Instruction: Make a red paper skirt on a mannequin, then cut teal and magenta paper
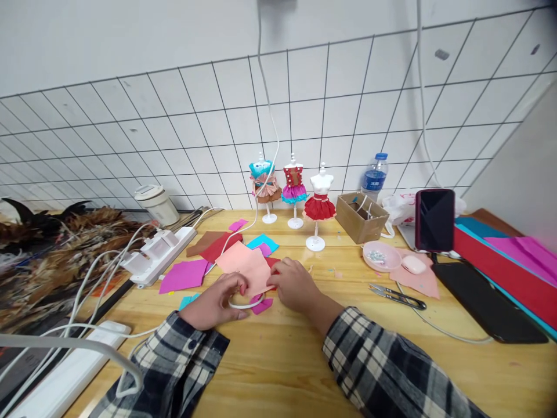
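We had both hands at a peach sheet (pixel 246 264), which lay just ahead of the left hand (pixel 215 302) and ran across to the right hand (pixel 296 283). Our right fingertips pinched the sheet's right edge. Our left hand was curved, thumb apart from fingers; whether those fingers gripped the paper, we could not tell. Between the hands, a magenta scrap (pixel 262 306) lay on the tabletop (pixel 270 371), next to a loop of white cable (pixel 243 306).

Left of the left hand we had a magenta piece (pixel 185 276); ahead of both lay brown (pixel 202 244), red (pixel 217 248) and blue (pixel 266 242) pieces. Farther beyond the hands stood three small dress forms (pixel 321 188), the nearest bare-chested in a red skirt. To the right of our right hand were black-handled snips (pixel 398 295) and a pink dish (pixel 395 259) of small silvery bits, with a cardboard box (pixel 361 223) farther off. Feathers (pixel 87 244) lay well to the left.
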`<action>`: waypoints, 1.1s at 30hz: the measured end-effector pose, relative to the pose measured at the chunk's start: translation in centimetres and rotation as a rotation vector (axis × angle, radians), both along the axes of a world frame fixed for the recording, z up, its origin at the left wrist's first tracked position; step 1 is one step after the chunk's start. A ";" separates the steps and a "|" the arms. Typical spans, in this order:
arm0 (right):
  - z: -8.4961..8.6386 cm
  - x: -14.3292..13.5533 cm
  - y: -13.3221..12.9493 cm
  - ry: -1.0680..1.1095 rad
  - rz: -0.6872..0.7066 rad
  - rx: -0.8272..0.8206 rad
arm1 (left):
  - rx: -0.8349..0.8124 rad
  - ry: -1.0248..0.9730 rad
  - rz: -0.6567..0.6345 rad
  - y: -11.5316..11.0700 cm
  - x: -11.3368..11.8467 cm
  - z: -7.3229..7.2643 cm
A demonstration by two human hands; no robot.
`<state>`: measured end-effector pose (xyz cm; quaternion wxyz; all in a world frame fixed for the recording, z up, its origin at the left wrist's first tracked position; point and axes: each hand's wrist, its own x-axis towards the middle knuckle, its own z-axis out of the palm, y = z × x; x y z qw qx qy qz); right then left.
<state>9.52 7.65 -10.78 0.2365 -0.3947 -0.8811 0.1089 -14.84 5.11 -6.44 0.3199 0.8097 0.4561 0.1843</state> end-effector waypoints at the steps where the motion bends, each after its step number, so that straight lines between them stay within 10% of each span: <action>1: -0.2 -0.1 0.1 -0.022 0.007 -0.011 | -0.057 -0.008 0.002 0.1 -0.5 0.2; 10: -0.4 0.0 0.3 -0.091 0.009 -0.032 | -0.278 -0.171 0.194 0.6 -2.5 1.3; 16: -0.2 -0.5 -0.2 -0.092 0.021 -0.029 | 0.181 -0.340 0.543 0.7 -2.5 0.3; 23: -0.4 0.1 0.7 -0.020 -0.076 -0.040 | 0.235 0.213 0.041 0.5 0.6 -1.8; 33: 0.5 -1.8 5.8 -0.073 -0.234 -0.009 | 0.383 0.304 -0.010 1.5 1.0 -3.1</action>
